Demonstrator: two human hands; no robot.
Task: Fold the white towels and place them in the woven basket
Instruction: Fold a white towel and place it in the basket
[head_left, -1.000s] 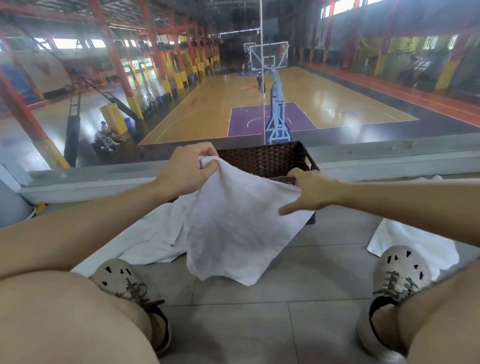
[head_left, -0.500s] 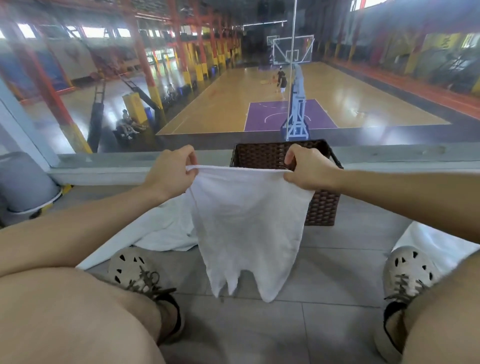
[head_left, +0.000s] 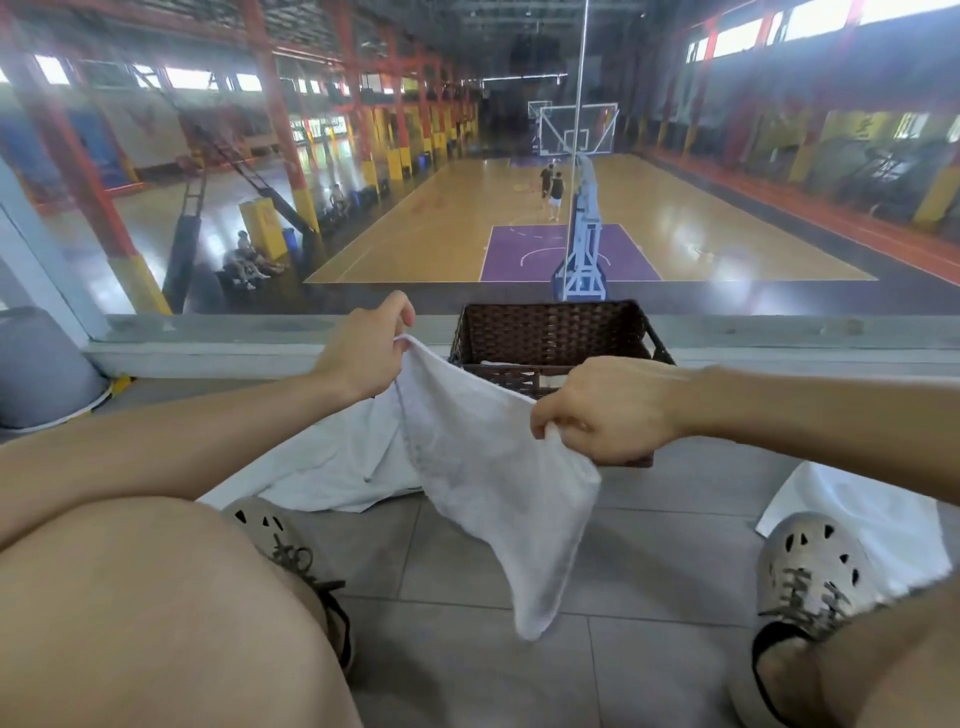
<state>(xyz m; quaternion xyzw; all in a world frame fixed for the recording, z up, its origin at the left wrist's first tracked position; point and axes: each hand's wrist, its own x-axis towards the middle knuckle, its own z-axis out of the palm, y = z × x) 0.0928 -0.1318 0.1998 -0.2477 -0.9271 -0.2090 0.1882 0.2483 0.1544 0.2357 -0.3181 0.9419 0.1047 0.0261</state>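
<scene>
White towel (head_left: 488, 467), one, in hand: held in the air in front of the seated person, between the knees and just before the woven basket (head_left: 556, 332), its lower end hanging to a point above the grey tiled floor (head_left: 467, 566). Left hand (head_left: 363, 353) pinches the upper left corner between thumb and fingers; right hand (head_left: 608, 410) is closed in a fist over the other upper corner, held lower, so the top edge sags between them. Handling, by judgement: light, thin, wholly limp; drapes and creases freely, keeps no shape of its own, not fragile and not slippery. Best taken at the corners or along the hem, both hands, with the edge drawn taut before folding. Woven basket: dark brown, rectangular, open-topped, standing on the floor against the low ledge (head_left: 260, 353) below the glass; a strip of white shows low inside, apparently a towel already placed, amount not clear. Further white towels: one spread on the floor at left (head_left: 322, 467), one at right beside the shoe (head_left: 872, 519), both unfolded.
</scene>
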